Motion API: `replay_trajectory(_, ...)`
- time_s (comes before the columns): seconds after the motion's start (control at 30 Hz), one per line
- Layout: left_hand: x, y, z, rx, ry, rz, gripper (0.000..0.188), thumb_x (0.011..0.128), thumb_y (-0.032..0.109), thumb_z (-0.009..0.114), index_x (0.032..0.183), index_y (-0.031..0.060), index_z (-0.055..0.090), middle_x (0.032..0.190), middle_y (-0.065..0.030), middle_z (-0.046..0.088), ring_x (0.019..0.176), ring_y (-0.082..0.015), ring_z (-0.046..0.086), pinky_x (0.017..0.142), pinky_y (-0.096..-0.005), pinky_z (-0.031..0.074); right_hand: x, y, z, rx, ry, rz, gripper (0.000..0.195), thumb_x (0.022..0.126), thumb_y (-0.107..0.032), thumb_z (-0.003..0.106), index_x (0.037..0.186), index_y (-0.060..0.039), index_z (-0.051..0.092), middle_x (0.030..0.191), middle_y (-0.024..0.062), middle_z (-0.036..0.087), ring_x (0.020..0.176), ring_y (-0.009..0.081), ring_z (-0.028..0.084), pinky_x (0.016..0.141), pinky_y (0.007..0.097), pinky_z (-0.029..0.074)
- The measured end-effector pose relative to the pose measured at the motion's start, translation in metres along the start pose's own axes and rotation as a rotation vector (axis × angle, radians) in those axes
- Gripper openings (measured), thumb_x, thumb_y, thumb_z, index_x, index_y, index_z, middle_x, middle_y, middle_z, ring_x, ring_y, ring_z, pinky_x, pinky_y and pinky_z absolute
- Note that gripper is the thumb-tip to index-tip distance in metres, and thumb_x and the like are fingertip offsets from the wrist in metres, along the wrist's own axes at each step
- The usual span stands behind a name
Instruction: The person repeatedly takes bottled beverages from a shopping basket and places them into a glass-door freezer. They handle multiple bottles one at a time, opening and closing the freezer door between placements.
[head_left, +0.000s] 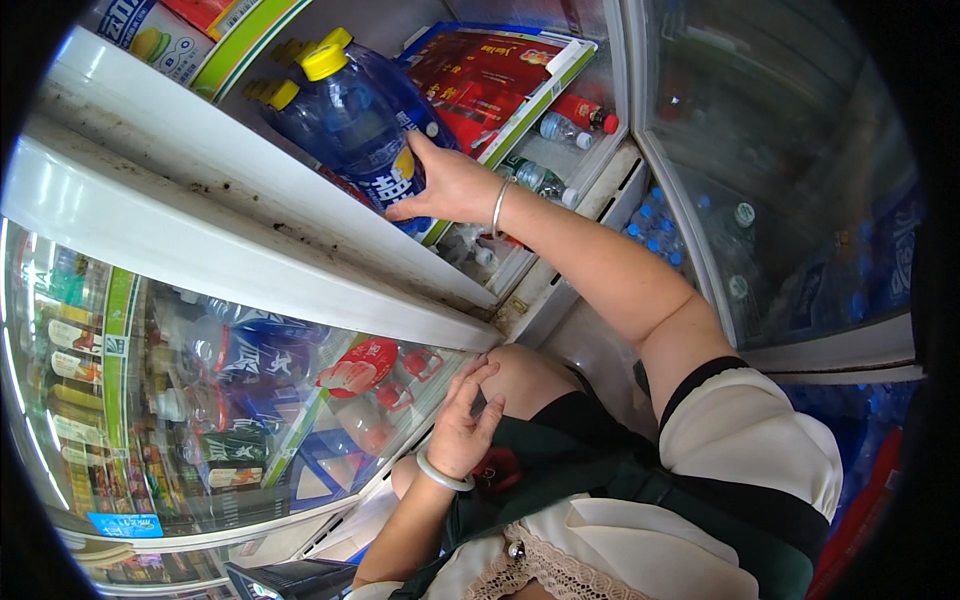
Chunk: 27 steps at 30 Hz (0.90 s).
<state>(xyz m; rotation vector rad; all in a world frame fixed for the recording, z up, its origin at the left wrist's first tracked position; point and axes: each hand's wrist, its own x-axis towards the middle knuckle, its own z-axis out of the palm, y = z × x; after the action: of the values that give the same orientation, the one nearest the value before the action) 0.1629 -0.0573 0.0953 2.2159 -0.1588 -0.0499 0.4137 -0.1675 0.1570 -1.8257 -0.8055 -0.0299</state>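
My right hand (454, 180), with a silver bangle at the wrist, grips the lower part of a large blue plastic bottle (352, 112) with a yellow cap. The bottle lies tilted on a green-edged shelf in an open glass-door cooler. Some of my right fingers are hidden behind it. Similar yellow-capped bottles (289, 124) are grouped beside it. My left hand (465, 424), wearing a pale bangle, is beside my bare knee; its fingers are apart and it holds nothing. A red printed carton (487, 75) lies further along the same shelf.
Small bottles (536, 176) lie on the shelf below. The open glass door (780, 150) stands at right, with blue-capped bottles (656, 225) behind its edge. A white cooler frame (187, 202) runs diagonally at left. Beneath it, a closed glass front (247, 390) shows more drinks.
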Motion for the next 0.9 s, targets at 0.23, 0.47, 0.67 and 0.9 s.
replay_trajectory(0.23, 0.001, 0.001, -0.003, 0.000, 0.016, 0.031, 0.036, 0.083, 0.005, 0.059, 0.119, 0.0046, 0.053, 0.125, -0.0179, 0.050, 0.116, -0.0325, 0.049, 0.098, -0.0341, 0.039, 0.008, 0.017, 0.006, 0.206, 0.193, -0.120, 0.080, 0.077, -0.036, 0.073, 0.131, 0.0010, 0.027, 0.121, 0.0190, 0.050, 0.111, 0.0246, 0.052, 0.098, 0.0333, 0.040)
replay_trajectory(0.47, 0.007, 0.008, -0.009, -0.004, 0.035, 0.101, 0.036, 0.083, 0.004, 0.059, 0.118, 0.0040, 0.053, 0.123, -0.0171, 0.051, 0.114, -0.0318, 0.050, 0.097, -0.0336, 0.039, 0.002, -0.021, -0.052, 0.099, 0.422, -0.184, 0.057, 0.073, -0.046, 0.073, 0.108, -0.0031, 0.058, 0.106, 0.0142, 0.063, 0.102, 0.0243, 0.059, 0.091, 0.0344, 0.044)
replay_trajectory(0.67, -0.008, -0.002, -0.002, -0.122, 0.026, 0.107, 0.033, 0.084, 0.002, 0.059, 0.117, 0.0049, 0.055, 0.121, -0.0159, 0.051, 0.115, -0.0301, 0.049, 0.098, -0.0343, 0.038, 0.002, -0.054, -0.057, 0.148, 0.317, -0.021, 0.052, 0.075, -0.046, 0.070, 0.107, -0.0067, 0.057, 0.088, 0.0032, 0.063, 0.071, 0.0096, 0.059, 0.053, 0.0231, 0.049)
replay_trajectory(0.9, -0.026, -0.020, 0.014, -0.132, 0.006, 0.160, 0.030, 0.084, 0.007, 0.058, 0.113, 0.0052, 0.054, 0.113, -0.0168, 0.054, 0.106, -0.0357, 0.052, 0.091, -0.0372, 0.043, 0.028, -0.049, -0.047, 0.392, 0.354, -0.026, 0.054, 0.079, -0.041, 0.069, 0.112, -0.0012, 0.053, 0.099, 0.0068, 0.061, 0.082, 0.0109, 0.059, 0.049, 0.0215, 0.047)
